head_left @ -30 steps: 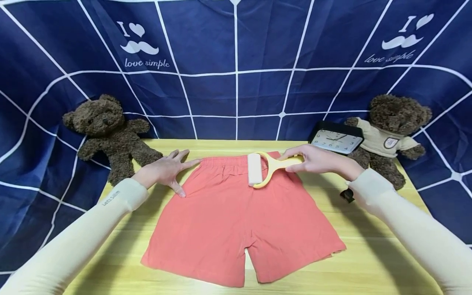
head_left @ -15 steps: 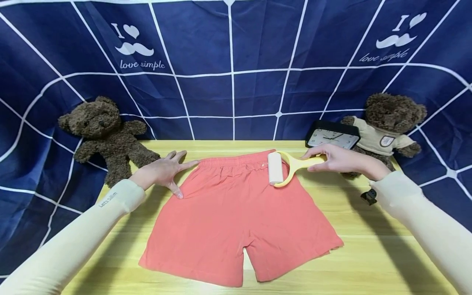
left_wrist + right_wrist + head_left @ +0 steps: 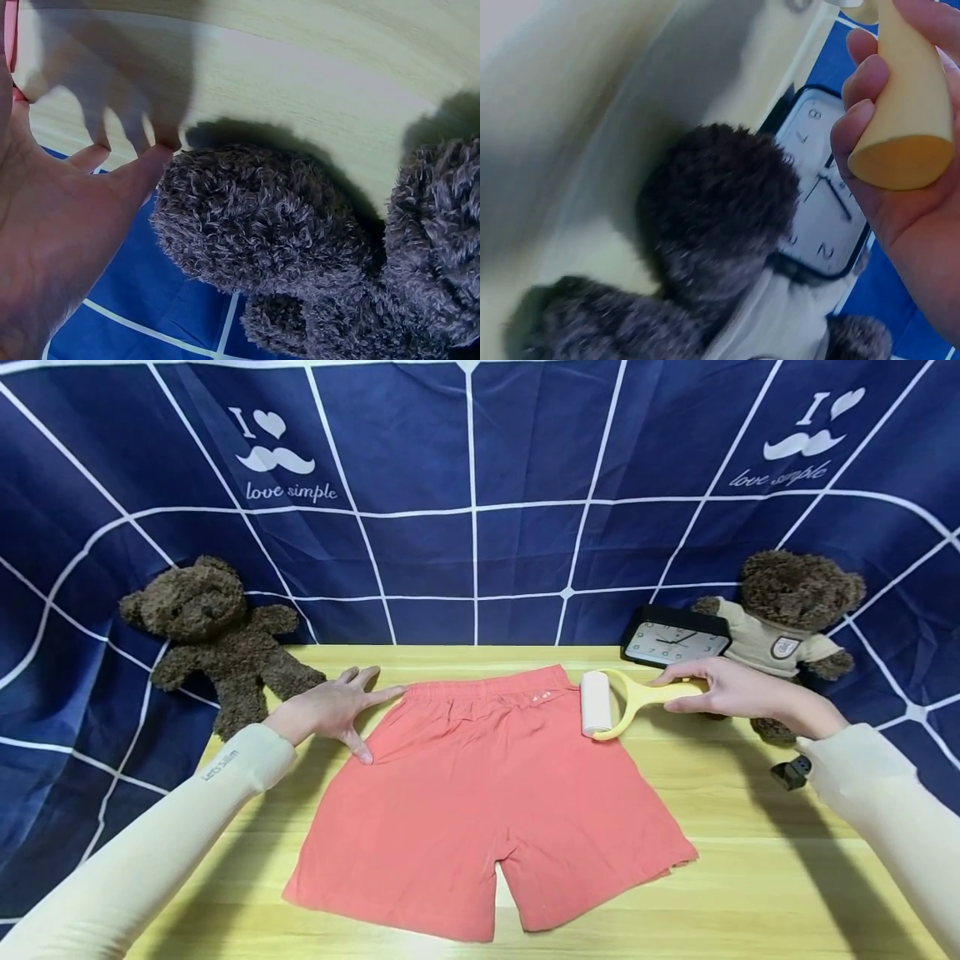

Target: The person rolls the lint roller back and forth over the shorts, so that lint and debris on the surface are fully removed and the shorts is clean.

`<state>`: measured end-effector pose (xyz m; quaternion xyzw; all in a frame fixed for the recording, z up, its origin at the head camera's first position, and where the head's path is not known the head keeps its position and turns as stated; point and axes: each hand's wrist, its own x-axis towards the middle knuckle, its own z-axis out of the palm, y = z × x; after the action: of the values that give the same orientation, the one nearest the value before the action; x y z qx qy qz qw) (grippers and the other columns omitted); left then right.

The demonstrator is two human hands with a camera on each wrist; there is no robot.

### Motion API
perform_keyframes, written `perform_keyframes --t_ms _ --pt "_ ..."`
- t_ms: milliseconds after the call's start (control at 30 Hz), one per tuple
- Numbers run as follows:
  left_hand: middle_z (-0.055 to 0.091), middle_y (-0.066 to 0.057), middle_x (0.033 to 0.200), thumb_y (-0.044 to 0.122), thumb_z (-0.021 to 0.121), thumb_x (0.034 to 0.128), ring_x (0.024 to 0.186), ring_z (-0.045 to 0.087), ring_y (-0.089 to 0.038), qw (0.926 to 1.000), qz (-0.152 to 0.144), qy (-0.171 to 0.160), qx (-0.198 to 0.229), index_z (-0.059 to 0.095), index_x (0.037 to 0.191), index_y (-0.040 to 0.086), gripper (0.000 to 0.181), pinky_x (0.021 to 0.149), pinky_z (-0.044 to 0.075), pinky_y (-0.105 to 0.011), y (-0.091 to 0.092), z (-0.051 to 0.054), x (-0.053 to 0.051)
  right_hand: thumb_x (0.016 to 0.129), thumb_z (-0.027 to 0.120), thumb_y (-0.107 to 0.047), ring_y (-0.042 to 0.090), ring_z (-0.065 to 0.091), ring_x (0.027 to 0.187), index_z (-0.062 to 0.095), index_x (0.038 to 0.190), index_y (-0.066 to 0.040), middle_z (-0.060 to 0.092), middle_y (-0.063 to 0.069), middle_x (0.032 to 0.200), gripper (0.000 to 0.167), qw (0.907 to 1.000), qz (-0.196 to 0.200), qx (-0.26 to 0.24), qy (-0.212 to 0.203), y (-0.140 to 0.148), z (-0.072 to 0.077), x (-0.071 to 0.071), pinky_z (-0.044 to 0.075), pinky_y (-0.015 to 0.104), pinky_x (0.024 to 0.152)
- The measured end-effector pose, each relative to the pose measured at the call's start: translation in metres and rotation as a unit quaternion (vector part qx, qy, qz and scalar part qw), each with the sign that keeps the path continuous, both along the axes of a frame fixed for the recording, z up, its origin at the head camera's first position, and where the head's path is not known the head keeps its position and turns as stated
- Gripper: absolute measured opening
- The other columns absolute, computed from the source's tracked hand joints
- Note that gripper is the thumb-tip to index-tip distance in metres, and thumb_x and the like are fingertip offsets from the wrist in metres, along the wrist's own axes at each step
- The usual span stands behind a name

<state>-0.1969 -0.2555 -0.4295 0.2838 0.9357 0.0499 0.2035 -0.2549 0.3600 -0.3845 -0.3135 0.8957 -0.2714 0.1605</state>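
Head: pink shorts point(image 3: 465, 802) lie flat; the left hand point(image 3: 324, 708), fingers spread, rests its thumb on their left edge, and the right hand point(image 3: 738, 689) grips a yellow-handled roller point(image 3: 641, 695) at their waistband's right end. Left wrist: fingertips apart — near a brown bear point(image 3: 277, 232) left of the shorts. Right wrist: fingers wrap the handle; a clock point(image 3: 821, 187) stands right of the shorts.

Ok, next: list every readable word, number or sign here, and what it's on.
"I", heart, moustache, "love simple": blue cloth, twice.
"Lets", then a word too small to read surely: left sleeve.
"2", "3", "7", "8", "9", "10": clock; other numerals blurred or hidden.
Patch on bear's shirt: too small to read.
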Motion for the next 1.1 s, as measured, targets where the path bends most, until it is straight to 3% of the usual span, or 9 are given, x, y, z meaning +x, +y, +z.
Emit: perform_keyframes --t_ms 200,333,433,533,667,800,967,1100 --pt "0.022 -0.042 0.167 0.066 0.094 0.0676 0.146 0.028 -0.073 0.9999 -0.004 0.007 0.013 0.036 0.172 0.015 0.129 0.112 0.036 -0.078 -0.003 0.0 0.001 0.097 0.084 -0.01 0.008 0.055 0.075 0.077 0.13 -0.017 0.069 -0.004 0.097 0.034 0.9999 -0.008 -0.006 0.013 0.024 0.004 0.015 0.045 0.027 0.065" --pt "0.021 -0.042 0.168 0.067 0.093 0.0687 0.147 0.026 -0.073 0.9999 -0.005 0.005 0.016 0.035 0.172 0.016 0.129 0.114 0.033 -0.079 -0.006 -0.002 0.0 0.094 0.085 -0.004 0.007 0.054 0.073 0.077 0.128 -0.016 0.071 -0.003 0.102 0.037 0.9978 -0.014 -0.016 0.063 0.038 0.011 0.027 0.043 0.025 0.062" --pt "0.02 -0.041 0.169 0.068 0.092 0.072 0.148 0.024 -0.073 0.9996 -0.004 0.002 0.028 0.035 0.173 0.017 0.127 0.116 0.029 -0.08 -0.009 -0.004 0.0 0.093 0.086 -0.005 0.008 0.055 0.075 0.078 0.128 -0.021 0.073 -0.006 0.105 0.039 0.9948 -0.051 -0.014 0.087 0.04 0.017 0.04 0.042 0.025 0.064" --pt "0.021 -0.041 0.17 0.066 0.091 0.0779 0.15 0.022 -0.07 0.9982 0.003 -0.007 0.06 0.035 0.172 0.013 0.122 0.116 0.026 -0.081 -0.014 -0.006 0.005 0.095 0.086 -0.005 0.011 0.056 0.075 0.079 0.128 -0.022 0.075 -0.005 0.103 0.038 0.9915 -0.096 -0.035 0.081 0.033 0.021 0.055 0.042 0.025 0.066" --pt "0.025 -0.041 0.168 0.061 0.091 0.0826 0.153 0.025 -0.064 0.9928 0.019 -0.015 0.118 0.034 0.171 0.007 0.118 0.116 0.028 -0.08 -0.025 -0.009 0.02 0.093 0.086 -0.001 0.011 0.059 0.085 0.08 0.127 -0.019 0.075 -0.002 0.105 0.039 0.9834 -0.132 -0.075 0.099 0.013 0.021 0.076 0.044 0.02 0.074" --pt "0.027 -0.042 0.166 0.057 0.094 0.0792 0.151 0.027 -0.065 0.9869 0.014 0.006 0.16 0.036 0.17 0.004 0.12 0.115 0.028 -0.081 -0.035 -0.014 0.041 0.092 0.086 -0.001 0.011 0.059 0.08 0.079 0.131 -0.017 0.072 -0.001 0.103 0.042 0.9766 -0.153 -0.105 0.109 -0.016 0.02 0.1 0.045 0.021 0.07" --pt "0.027 -0.042 0.166 0.062 0.093 0.0746 0.148 0.03 -0.069 0.9861 -0.011 0.051 0.158 0.037 0.169 0.006 0.123 0.108 0.032 -0.085 -0.039 -0.021 0.066 0.096 0.085 -0.009 0.011 0.063 0.085 0.077 0.136 -0.019 0.075 -0.003 0.113 0.042 0.9781 -0.146 -0.129 0.072 -0.064 0.016 0.127 0.05 0.022 0.071" --pt "0.025 -0.039 0.168 0.068 0.091 0.0719 0.149 0.029 -0.069 0.9875 -0.018 0.062 0.144 0.034 0.171 0.012 0.127 0.108 0.031 -0.087 -0.039 -0.023 0.077 0.099 0.083 -0.014 0.014 0.062 0.087 0.077 0.135 -0.023 0.074 -0.003 0.109 0.038 0.9807 -0.122 -0.15 0.03 -0.102 0.008 0.139 0.051 0.026 0.073"
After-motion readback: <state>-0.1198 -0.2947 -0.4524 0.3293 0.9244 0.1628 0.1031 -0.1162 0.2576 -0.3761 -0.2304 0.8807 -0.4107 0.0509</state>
